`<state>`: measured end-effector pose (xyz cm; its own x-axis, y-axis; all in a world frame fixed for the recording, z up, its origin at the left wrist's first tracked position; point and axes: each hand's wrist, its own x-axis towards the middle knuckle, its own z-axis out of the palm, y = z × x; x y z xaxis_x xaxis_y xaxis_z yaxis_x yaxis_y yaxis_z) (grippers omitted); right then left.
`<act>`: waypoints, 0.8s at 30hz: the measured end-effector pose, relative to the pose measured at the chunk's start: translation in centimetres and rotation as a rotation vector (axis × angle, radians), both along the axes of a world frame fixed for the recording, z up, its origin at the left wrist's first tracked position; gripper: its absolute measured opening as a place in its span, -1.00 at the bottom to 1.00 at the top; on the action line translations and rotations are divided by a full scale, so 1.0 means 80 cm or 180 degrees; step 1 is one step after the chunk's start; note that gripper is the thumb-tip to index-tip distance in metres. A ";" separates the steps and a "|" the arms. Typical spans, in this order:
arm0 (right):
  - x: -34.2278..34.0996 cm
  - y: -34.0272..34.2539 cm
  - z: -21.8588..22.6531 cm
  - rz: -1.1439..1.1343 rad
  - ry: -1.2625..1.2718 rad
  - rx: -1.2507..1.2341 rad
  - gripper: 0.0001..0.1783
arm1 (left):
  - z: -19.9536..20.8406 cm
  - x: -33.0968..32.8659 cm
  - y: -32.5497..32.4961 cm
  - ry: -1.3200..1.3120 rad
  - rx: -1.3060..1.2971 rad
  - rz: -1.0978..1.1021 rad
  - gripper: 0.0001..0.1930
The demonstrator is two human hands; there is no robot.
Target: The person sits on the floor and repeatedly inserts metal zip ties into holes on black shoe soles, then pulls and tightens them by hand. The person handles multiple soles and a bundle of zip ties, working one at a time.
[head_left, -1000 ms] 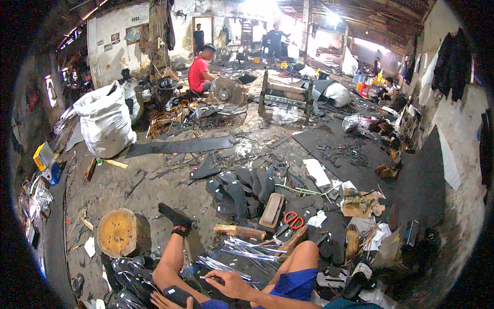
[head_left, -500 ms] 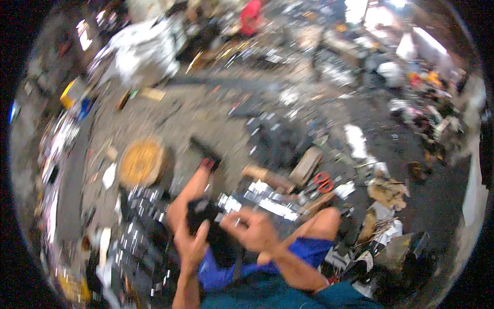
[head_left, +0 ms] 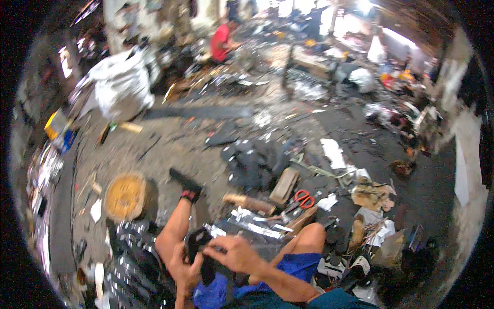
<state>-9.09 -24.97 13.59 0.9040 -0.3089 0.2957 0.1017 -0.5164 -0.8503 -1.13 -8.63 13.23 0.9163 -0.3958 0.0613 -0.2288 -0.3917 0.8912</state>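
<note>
My left hand (head_left: 184, 269) is closed round a black, soft-looking piece (head_left: 197, 239) above my lap, with the thumb along its side. My right hand (head_left: 235, 253) is pinched, its fingertips at the right edge of that black piece. Whatever lies between those fingertips is too small and blurred to name. Beyond my hands, flat strips with white patches (head_left: 252, 221) lie between my legs. Past my right knee are red-handled scissors (head_left: 304, 199), a wooden block (head_left: 284, 185) and a rounded wooden piece (head_left: 249, 203).
A round wooden stump (head_left: 126, 196) stands at the left, with a heap of shiny black pieces (head_left: 139, 257) nearer. Another dark pile (head_left: 254, 162) lies ahead. Scraps (head_left: 373, 193) cover the right side. Farther off are a white sack (head_left: 121, 85) and a person in red (head_left: 221, 42).
The view has tilted up and swung right, so surroundings sit lower and farther left. Both hands stay at the black piece, the right fingertips now closer to its edge.
</note>
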 end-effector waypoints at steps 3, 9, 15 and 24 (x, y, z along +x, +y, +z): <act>-0.001 -0.001 -0.019 0.0018 0.0156 0.0023 -0.71 | 0.000 -0.005 0.003 -0.0175 -0.0152 -0.0100 -0.65; 0.001 0.020 -0.058 -0.0146 0.0584 0.0254 -0.70 | -0.008 -0.022 0.014 -0.0142 -0.0128 -0.0273 -0.64; 0.007 0.052 -0.092 -0.0385 0.0986 0.1023 -0.68 | -0.046 -0.015 0.022 0.0002 -0.0666 -0.0371 -0.65; 0.001 0.052 -0.104 -0.0205 0.0654 0.0775 -0.69 | -0.045 -0.009 0.031 0.0243 -0.0822 -0.0499 -0.66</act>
<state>-8.97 -20.82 5.27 0.9134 -0.4066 0.0193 -0.1113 -0.2950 -0.9490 -1.86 -6.12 9.65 0.8510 -0.5131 0.1115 -0.1970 -0.1152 0.9736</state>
